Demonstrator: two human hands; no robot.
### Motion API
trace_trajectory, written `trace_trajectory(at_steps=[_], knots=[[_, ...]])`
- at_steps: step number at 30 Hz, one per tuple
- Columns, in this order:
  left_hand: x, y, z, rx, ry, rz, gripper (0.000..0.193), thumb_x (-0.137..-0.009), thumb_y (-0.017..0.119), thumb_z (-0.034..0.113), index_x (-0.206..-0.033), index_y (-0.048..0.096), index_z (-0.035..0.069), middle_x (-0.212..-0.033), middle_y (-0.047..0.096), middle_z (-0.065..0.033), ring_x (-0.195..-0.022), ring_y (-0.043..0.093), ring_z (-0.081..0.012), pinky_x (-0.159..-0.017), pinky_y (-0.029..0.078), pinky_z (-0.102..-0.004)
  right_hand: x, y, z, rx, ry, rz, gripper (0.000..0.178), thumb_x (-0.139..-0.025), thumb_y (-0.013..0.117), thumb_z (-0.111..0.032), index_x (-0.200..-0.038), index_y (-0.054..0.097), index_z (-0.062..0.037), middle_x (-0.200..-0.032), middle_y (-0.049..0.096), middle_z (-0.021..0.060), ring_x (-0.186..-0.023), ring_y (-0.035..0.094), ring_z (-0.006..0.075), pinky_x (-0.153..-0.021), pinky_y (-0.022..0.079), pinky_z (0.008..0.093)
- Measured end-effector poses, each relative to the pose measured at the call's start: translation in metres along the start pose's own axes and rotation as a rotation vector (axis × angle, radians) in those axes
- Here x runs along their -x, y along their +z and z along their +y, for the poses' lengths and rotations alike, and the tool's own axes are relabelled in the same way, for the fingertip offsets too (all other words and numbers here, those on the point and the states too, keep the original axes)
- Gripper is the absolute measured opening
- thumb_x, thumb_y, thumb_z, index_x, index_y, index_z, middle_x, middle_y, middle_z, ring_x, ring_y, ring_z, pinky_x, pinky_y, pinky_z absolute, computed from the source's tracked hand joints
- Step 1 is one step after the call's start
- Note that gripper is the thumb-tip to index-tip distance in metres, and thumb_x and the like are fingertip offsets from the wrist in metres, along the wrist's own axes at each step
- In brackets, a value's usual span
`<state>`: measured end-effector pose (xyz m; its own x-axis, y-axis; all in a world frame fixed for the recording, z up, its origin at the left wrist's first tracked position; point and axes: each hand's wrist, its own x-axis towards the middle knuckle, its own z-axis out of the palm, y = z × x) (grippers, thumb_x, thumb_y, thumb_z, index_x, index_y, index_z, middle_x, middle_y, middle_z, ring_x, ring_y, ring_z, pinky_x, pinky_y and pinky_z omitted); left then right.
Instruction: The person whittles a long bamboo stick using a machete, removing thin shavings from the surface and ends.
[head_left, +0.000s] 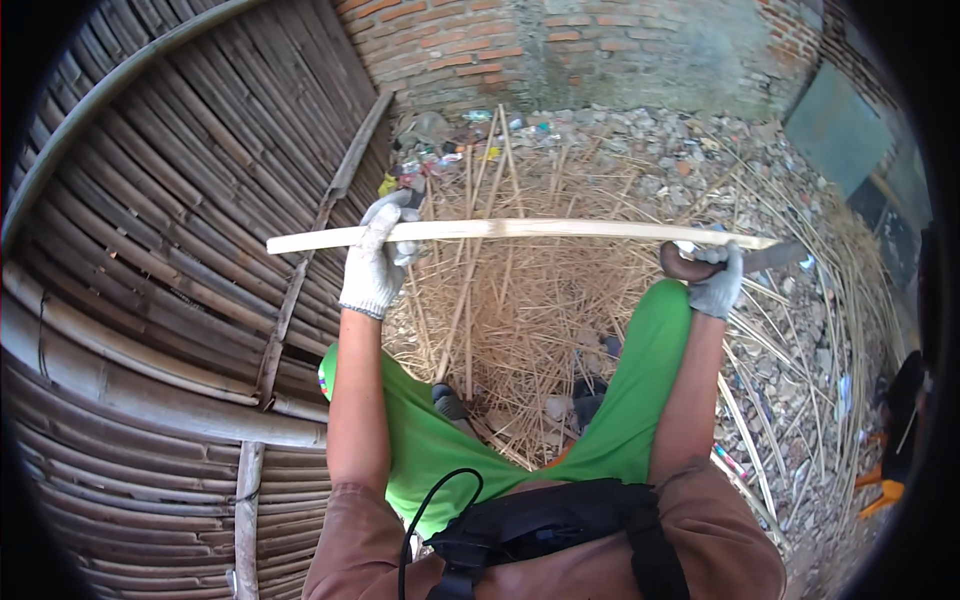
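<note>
A long pale bamboo strip [560, 229] runs crosswise in front of me, bowed slightly. My left hand [372, 265], in a white knit glove, is closed around it near its left end. My right hand [718, 288], gloved too, grips a machete [775, 256] by its curved brown handle, with the dark blade pointing right. The strip's right end passes over the right hand's fingers and reaches beside the blade. Whether those fingers also pinch the strip I cannot tell. Both hands are raised above my knees, which are in green trousers.
Bamboo shavings and thin sticks [530, 290] cover the ground between my feet. Rubble [800, 350] and long strips lie to the right. A bamboo slat wall [170, 230] stands close on the left, a brick wall [600, 50] at the back. An orange object [882, 495] lies far right.
</note>
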<state>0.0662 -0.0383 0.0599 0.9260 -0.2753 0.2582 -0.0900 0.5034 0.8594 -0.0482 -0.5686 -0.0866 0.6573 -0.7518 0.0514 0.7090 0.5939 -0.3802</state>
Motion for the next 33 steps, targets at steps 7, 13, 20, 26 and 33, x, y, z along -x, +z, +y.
trace_trajectory(at_steps=[7,13,20,26,33], knots=[[-0.009,0.016,-0.031,0.167,-0.093,-0.003,0.042,-0.102,0.074,0.016,-0.140,0.062,0.001,-0.101,0.071,-0.0071,-0.076,0.064,-0.0146,-0.067,0.053,-0.0266,0.018,0.023,0.017,-0.058,0.040,0.015,0.020,-0.108,0.065,-0.022,-0.092,0.056,-0.0152,-0.071,0.052,-0.0026,-0.061,0.055,0.0162,-0.063,0.054,0.0387],[-0.011,0.025,-0.052,0.189,-0.243,-0.005,0.043,-0.101,0.076,0.010,-0.140,0.063,-0.001,-0.110,0.073,-0.0101,-0.085,0.067,-0.0153,-0.075,0.059,-0.0282,0.020,0.031,0.031,-0.116,0.016,0.031,0.013,-0.105,0.069,-0.017,-0.103,0.056,-0.0146,-0.072,0.054,-0.0023,-0.060,0.056,0.0170,-0.059,0.056,0.0394],[-0.012,0.021,-0.046,0.351,-0.330,-0.085,0.054,-0.092,0.075,0.000,-0.143,0.058,-0.002,-0.115,0.071,-0.0106,-0.090,0.067,-0.0226,-0.077,0.058,-0.0351,0.018,0.032,0.037,-0.146,-0.035,0.087,0.018,-0.105,0.073,-0.024,-0.103,0.060,-0.0120,-0.071,0.054,0.0001,-0.059,0.058,0.0193,-0.058,0.059,0.0406],[-0.009,0.030,-0.046,0.305,-0.211,-0.172,0.069,-0.081,0.074,-0.007,-0.147,0.056,-0.002,-0.107,0.067,-0.0066,-0.095,0.065,-0.0237,-0.084,0.058,-0.0372,0.012,0.029,0.035,-0.190,-0.040,0.067,0.018,-0.105,0.073,-0.024,-0.102,0.060,-0.0112,-0.072,0.053,-0.0008,-0.061,0.056,0.0174,-0.058,0.052,0.0356],[-0.009,0.017,-0.054,0.226,-0.086,-0.217,0.067,-0.083,0.077,-0.001,-0.147,0.059,0.001,-0.113,0.068,-0.0035,-0.108,0.066,-0.0201,-0.096,0.054,-0.0376,0.015,0.027,0.031,-0.111,-0.004,0.075,0.021,-0.110,0.063,-0.027,-0.096,0.058,-0.0125,-0.075,0.056,-0.0011,-0.065,0.057,0.0153,-0.063,0.053,0.0350]])
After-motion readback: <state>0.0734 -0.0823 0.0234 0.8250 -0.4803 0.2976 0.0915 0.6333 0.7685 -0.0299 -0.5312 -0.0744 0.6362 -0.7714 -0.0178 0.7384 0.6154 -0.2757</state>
